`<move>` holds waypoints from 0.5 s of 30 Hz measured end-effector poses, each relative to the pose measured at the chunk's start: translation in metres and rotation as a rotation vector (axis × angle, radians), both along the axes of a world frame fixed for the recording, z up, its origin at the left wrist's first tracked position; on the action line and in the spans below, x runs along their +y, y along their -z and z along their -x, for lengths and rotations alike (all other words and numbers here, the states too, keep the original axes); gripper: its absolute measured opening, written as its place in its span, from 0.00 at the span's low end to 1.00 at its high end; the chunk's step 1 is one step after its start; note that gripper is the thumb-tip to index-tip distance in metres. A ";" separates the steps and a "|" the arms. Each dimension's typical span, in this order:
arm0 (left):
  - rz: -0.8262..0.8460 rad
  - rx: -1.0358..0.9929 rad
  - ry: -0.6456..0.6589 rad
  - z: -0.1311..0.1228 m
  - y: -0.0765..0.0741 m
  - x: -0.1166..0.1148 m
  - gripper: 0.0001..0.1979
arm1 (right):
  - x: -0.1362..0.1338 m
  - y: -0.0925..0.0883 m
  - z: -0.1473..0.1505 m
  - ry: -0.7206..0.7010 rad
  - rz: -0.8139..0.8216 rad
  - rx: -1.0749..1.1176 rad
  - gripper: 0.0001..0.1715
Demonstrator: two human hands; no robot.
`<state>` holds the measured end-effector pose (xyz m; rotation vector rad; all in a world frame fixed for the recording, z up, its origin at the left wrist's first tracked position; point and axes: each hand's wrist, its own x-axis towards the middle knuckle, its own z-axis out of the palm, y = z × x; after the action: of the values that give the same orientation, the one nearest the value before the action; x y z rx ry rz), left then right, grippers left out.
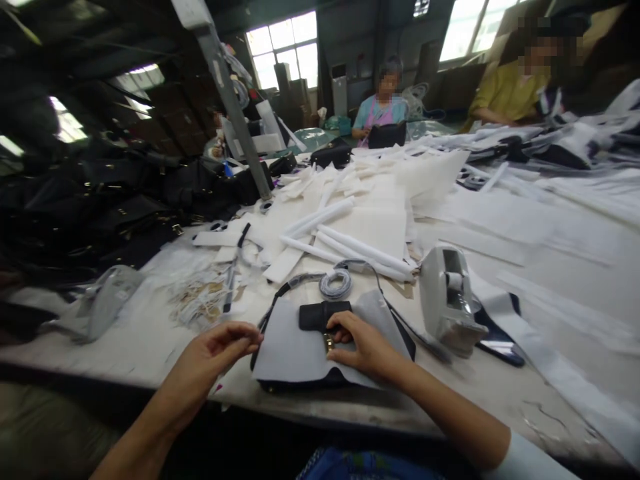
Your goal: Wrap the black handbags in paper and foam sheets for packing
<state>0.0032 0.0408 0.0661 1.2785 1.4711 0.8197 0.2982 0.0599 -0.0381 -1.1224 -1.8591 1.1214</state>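
Observation:
A black handbag lies near the table's front edge, its front covered by a white sheet. Its black flap tab shows over the sheet, with a gold clasp below. My right hand has its fingers curled at the tab and clasp, gripping the tab's edge. At the bag's left edge is my left hand, thumb and fingertips pressed together; whatever they pinch is too small to make out. A wrapped ring-shaped coil rests behind the tab, beside the bag's strap.
A tape dispenser stands right of the bag, near a dark phone-like object. White paper strips pile up behind. Black bags are heaped at left. Across the table sit people, one holding a black bag.

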 end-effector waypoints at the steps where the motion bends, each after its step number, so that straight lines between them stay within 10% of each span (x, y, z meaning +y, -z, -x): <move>1: 0.016 0.003 -0.034 0.012 0.003 -0.016 0.16 | 0.000 0.000 0.000 0.000 -0.002 -0.006 0.25; 10: 0.061 0.413 -0.336 0.095 0.078 -0.136 0.29 | 0.005 0.005 -0.002 -0.057 -0.087 -0.080 0.22; 15: -0.146 0.665 -0.417 0.113 0.084 -0.164 0.21 | 0.003 0.002 -0.001 -0.056 -0.096 -0.113 0.23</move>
<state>-0.1101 -0.1236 -0.0182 1.4547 2.2980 0.8145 0.2996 0.0626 -0.0399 -1.1049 -2.0210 1.0066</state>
